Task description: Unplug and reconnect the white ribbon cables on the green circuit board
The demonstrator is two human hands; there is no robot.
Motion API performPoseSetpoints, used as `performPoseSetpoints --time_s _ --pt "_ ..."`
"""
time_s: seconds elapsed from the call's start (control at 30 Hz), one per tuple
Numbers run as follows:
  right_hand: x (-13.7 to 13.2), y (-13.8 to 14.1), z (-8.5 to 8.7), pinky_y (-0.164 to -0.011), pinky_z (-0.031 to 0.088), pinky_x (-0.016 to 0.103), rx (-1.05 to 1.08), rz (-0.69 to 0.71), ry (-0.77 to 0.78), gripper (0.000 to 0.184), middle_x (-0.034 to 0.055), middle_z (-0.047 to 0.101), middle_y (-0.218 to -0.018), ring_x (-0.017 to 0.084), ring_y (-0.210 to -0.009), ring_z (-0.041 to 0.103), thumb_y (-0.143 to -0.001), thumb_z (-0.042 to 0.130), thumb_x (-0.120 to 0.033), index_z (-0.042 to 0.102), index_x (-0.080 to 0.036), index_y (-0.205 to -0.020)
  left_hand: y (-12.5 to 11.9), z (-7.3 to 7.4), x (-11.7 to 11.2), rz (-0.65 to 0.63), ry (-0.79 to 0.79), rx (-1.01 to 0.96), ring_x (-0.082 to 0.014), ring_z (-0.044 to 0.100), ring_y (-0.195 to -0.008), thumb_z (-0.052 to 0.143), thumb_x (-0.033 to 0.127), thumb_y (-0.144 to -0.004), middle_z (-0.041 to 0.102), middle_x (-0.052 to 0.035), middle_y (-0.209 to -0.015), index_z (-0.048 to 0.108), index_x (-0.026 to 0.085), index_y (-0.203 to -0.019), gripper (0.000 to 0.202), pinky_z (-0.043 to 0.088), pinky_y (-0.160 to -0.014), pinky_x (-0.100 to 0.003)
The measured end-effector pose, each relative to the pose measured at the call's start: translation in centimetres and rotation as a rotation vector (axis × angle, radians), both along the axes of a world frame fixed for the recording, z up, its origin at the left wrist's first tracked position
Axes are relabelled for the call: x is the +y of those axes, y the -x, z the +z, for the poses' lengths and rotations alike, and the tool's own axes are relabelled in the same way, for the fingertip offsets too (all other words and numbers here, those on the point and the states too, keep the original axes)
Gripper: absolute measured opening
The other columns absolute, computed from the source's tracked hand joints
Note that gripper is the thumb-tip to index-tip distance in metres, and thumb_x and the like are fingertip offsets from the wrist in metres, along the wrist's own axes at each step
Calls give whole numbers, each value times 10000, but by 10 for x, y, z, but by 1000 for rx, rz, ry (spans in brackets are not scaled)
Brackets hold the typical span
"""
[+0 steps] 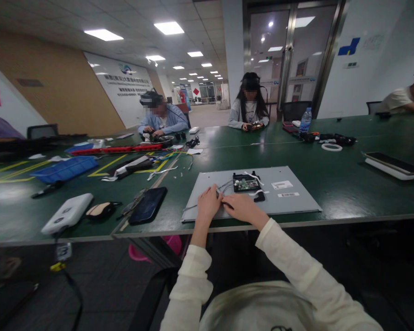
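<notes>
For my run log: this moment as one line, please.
left hand: on thin wires; right hand: beside it; grey panel: flat on green table; circuit board: atop panel

circuit board (245,184) ahead, bare panel (305,204) rightward

Whatever the left hand (209,204) and right hand (243,209) pinch on the grey panel (296,204) is hidden by their fingers. At 12 o'clock from them, the circuit board (245,185) parts and the print on the white labels (282,185) are too small to tell. At 2 o'clock the picture's edge cuts off a seated person (407,97).

Two hands (209,205) (244,210), one panel (293,204)
</notes>
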State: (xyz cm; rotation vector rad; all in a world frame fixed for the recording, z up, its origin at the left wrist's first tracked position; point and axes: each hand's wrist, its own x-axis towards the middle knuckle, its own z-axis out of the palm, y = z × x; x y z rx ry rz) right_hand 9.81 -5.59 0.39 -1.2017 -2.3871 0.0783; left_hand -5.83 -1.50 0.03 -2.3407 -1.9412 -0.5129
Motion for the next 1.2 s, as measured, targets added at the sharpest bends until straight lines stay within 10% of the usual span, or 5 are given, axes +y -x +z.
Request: performPoseSetpoints --time_s 0.5,0.73,1.2 --pt "-8 -25 -10 -1133 286 409 2 252 9 550 151 292 -1531 260 -1396 306 -898 528 -444 490 -149 -1361 9 -9 1 -13 -333 -322 -268 531 -1209 431 243 -907 560 -180 -1291 434 113 -1335 447 417 -1012 -408" --pt "2 -24 -13 -1157 229 427 -57 209 44 592 149 225 -1557 288 -1431 217 -919 477 -503 441 -160 -1401 4 5 -17 71 -600 -434 -261 512 -1194 421 204 -897 586 -131 -1232 491 163 -1285 396 354 -1045 -440" --pt "72 -31 -17 -1124 224 466 -155 -110 190 649 172 271 -1533 323 -1418 235 -961 303 -538 249 -201 -1514 2 5 -21 -2 -481 -320 -258 571 -1095 452 143 -870 618 -129 -1144 555 154 -1163 311 433 -970 -420"
